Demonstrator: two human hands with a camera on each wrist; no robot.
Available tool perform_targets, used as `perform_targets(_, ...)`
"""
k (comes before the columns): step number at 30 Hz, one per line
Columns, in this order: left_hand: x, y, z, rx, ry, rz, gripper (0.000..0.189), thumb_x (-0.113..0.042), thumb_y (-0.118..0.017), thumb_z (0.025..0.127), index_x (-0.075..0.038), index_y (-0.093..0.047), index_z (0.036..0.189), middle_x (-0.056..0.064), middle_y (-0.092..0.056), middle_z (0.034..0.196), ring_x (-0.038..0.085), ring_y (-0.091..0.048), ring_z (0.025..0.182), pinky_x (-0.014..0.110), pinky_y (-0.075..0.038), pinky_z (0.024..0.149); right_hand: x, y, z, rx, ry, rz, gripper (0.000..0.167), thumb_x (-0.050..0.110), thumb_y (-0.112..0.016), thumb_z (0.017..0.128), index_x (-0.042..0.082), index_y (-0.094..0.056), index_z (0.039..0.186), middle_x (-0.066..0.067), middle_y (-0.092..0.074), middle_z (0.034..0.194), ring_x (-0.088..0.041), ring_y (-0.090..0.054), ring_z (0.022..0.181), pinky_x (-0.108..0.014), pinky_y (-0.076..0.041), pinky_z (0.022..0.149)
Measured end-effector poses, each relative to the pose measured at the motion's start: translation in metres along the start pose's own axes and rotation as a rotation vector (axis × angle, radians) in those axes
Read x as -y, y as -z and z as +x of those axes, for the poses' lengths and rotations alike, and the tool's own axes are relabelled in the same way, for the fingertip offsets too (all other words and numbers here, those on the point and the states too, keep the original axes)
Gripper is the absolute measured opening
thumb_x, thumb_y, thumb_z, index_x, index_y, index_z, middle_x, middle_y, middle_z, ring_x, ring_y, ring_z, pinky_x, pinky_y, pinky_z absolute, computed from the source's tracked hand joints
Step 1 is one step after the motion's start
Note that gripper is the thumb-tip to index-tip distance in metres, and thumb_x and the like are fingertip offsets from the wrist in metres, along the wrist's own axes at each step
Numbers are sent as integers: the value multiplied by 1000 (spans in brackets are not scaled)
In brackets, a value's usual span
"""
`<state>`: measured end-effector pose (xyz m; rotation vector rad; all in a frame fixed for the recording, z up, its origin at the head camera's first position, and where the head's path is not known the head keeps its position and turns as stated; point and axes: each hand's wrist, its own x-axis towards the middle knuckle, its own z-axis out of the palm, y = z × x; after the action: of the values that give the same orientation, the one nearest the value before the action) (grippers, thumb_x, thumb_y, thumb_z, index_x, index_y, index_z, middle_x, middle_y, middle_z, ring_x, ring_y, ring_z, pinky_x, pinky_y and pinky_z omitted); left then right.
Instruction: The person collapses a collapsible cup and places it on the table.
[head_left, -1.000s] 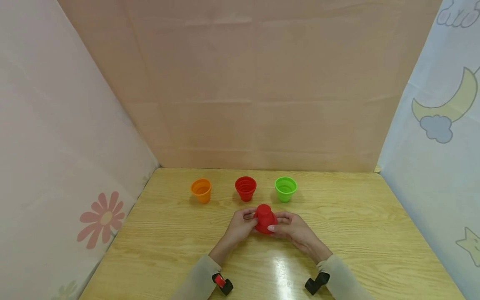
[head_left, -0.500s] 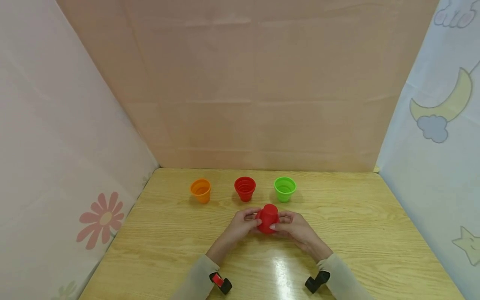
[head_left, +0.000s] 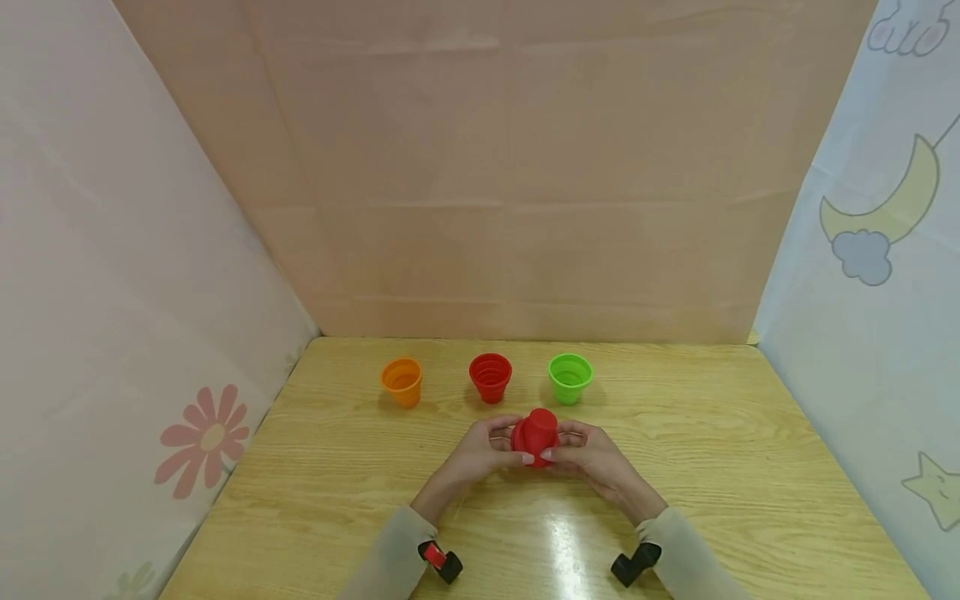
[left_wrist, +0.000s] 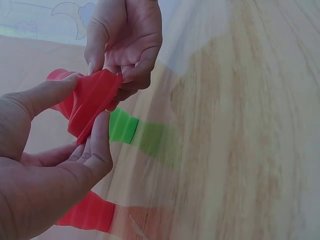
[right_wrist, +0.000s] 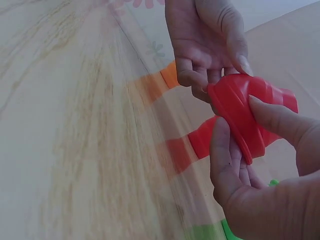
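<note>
Between both hands is a red collapsible cup (head_left: 540,435), bottom up, its wall partly folded out of shape. My left hand (head_left: 478,450) pinches its left side, thumb on the wall and fingers at the rim. On the other side my right hand (head_left: 596,461) grips it the same way. In the left wrist view the cup (left_wrist: 92,97) appears tilted above the table, with thumbs pressing its wall. The right wrist view shows the cup's rim (right_wrist: 231,125) resting against the fingers. Parts of the rim are hidden behind the fingers.
Beyond the hands, an orange cup (head_left: 402,382), another red cup (head_left: 491,377) and a green cup (head_left: 570,377) stand upright in a row on the wooden table (head_left: 315,492). Cloth walls (head_left: 510,183) enclose the table's back and sides.
The held cup has shifted slightly right and its bottom now tilts a little rightward. My left thumb has slid down its wall toward the near rim. The row of cups has not moved.
</note>
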<state>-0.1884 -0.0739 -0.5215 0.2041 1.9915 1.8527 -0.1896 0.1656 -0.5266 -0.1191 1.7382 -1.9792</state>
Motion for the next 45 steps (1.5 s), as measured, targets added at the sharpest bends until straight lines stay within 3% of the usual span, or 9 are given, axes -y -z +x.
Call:
perform_targets(9,-1,-3,1,-37,-33,30,61,-11,-86,86,-6,-63,143,8,-73,128,16,-69,98,20,-60,82,2,-1,0,-7,12,-15,53,0,-76,92,-12,-51,136,-2,-71,106,-14,-72,97,-33,-65,91)
perform_targets(26,4,-7,4,-97,-14,22,67,-8,-87,84,1,-60,144,12,-73,129,15,-66,94,18,-56,78,0,-3,0,-31,4,-16,52,-3,-74,93,-14,-48,136,-6,-68,109,-15,-71,98,-32,-65,93)
perform_targets(45,11,-11,4,-138,44,-75,61,-2,-85,83,-5,-65,141,13,-72,129,19,-70,106,26,-62,93,-7,-4,2,-67,-15,-8,51,-2,-77,90,-11,-50,133,-6,-68,107,-16,-72,96,-31,-65,91)
